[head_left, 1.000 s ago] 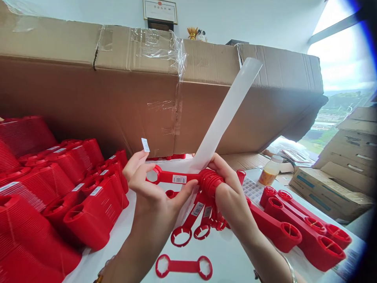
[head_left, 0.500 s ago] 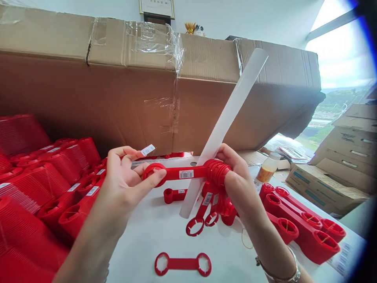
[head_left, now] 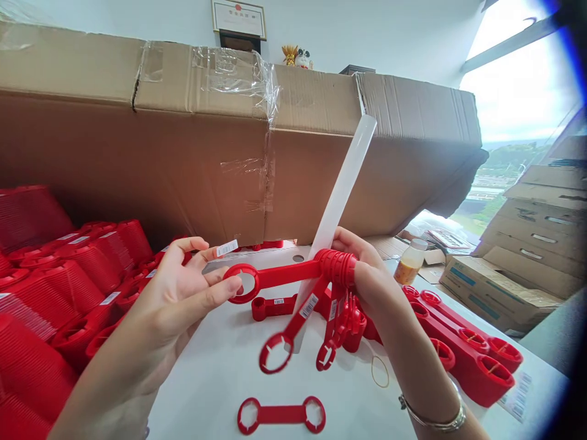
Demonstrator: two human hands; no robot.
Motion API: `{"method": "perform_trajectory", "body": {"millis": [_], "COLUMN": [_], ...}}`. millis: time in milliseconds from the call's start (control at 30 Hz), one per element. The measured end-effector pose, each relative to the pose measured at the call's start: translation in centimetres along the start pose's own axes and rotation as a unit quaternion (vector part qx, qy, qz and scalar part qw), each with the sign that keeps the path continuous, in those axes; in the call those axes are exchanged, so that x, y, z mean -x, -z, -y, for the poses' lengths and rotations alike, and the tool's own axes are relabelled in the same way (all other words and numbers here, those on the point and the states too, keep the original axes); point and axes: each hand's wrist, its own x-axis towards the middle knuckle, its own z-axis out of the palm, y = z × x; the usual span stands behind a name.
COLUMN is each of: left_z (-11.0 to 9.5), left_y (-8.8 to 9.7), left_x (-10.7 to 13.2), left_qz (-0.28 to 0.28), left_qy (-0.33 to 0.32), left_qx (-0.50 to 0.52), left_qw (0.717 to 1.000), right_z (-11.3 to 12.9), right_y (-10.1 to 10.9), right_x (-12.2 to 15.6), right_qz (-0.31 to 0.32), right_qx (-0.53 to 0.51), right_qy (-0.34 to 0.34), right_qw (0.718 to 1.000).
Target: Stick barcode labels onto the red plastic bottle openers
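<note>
Red plastic straps with ring ends fan out from a ribbed bundle (head_left: pixel 337 267) clenched in the person's right hand (head_left: pixel 376 284); three arms show clearly, and the fingers hide how many more are gathered there. The barcoded arm (head_left: pixel 305 315) has just swung left of where it hung a moment ago. The open left hand (head_left: pixel 183 287) grips no strap: its fingertips lie against the ring (head_left: pixel 241 283) of the upper arm, and one small white barcode label (head_left: pixel 227 247) sits at the index fingertip. One translucent white tube (head_left: pixel 342 183) rises behind the bundle. On the tabletop (head_left: pixel 206 391) lie one flat double-ring strap (head_left: pixel 281 415), one short strap (head_left: pixel 270 308) and one rubber band (head_left: pixel 378 371). Further right are about three long double-cup pieces (head_left: pixel 468 360) and one amber bottle (head_left: pixel 409 263). Left, ribbed red baskets (head_left: pixel 77 287) crowd past counting, and a long cardboard carton (head_left: pixel 183 159) walls off the back
</note>
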Motion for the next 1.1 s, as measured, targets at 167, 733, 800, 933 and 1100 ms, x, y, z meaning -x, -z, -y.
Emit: {"method": "perform_trajectory", "body": {"millis": [167, 733, 800, 933, 1100], "left_z": [0.1, 2.2, 2.3, 2.5, 2.5], "left_y": [-0.6, -1.3, -1.7, -2.5, -1.4], "left_x": [-0.1, 1.0, 1.1, 1.6, 0.3], "left_qz": [-0.043, 0.194, 0.196, 0.149, 0.009], "left_qy": [-0.02, 0.095, 0.097, 0.08, 0.004], "left_qx": [-0.016, -0.147, -0.123, -0.109, -0.215], "left_qw": [0.999, 0.965, 0.968, 0.979, 0.977], "right_z": [0.2, 0.3, 0.4, 0.6, 0.6], "right_y": [-0.9, -0.1, 0.1, 0.1, 0.2], "right_x": [0.8, 0.3, 0.3, 0.3, 0.3], "right_qz": [-0.005, -0.134, -0.137, -0.13, -0.092], "right_qx": [0.045, 0.038, 0.04, 0.021, 0.049], "right_qy": [0.007, 0.114, 0.117, 0.109, 0.088], "right_qw": [0.999, 0.984, 0.983, 0.985, 0.991]}}
